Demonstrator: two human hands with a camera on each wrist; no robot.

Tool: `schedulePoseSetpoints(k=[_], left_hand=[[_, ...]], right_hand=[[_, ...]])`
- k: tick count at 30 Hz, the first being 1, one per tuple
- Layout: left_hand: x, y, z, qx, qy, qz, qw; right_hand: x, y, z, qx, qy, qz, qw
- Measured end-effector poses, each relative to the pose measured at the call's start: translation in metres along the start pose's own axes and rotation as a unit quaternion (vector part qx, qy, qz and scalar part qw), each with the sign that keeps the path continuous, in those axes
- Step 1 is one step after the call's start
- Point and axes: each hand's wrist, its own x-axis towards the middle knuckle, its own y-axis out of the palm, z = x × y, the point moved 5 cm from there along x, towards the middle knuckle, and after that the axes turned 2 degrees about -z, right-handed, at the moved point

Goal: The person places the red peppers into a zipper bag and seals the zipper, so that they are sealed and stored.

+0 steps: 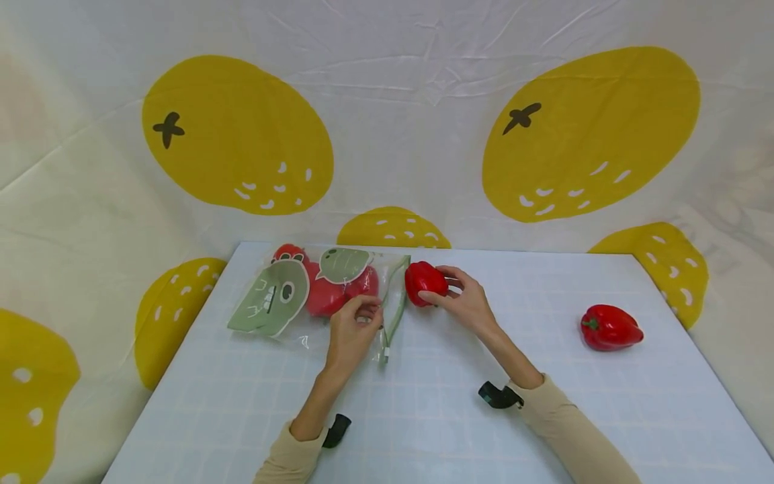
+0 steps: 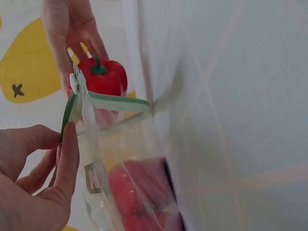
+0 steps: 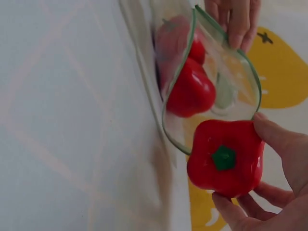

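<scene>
Red bell pepper (image 1: 425, 284) seems light but slippery, so right hand (image 1: 467, 302) grips its sides beside the zip bag (image 1: 289, 306) left hand (image 1: 352, 333) pinches.

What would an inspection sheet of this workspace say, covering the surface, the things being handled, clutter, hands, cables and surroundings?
Surface: pale table with faint crossing lines.
Job's things: clear printed bag, its green-edged mouth open, with red peppers inside; held pepper just outside that mouth; lone pepper lying on the table's right side.
Clutter: nothing seen.
Left hand: pinches the bag's edge near the opening.
Right hand: holds one pepper between thumb and fingers.
Cables: nothing seen.
Surroundings: white cloth behind and beside the table, creased in places, printed with large yellow shapes.
</scene>
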Motion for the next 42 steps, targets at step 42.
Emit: schedulePoseSetpoints(k=[42], left_hand=[[-0.001, 0.001, -0.001, -0.010, 0.045, 0.008, 0.9989]], right_hand=[[0.011, 0.058, -0.001, 0.057, -0.057, 0.223, 0.971]])
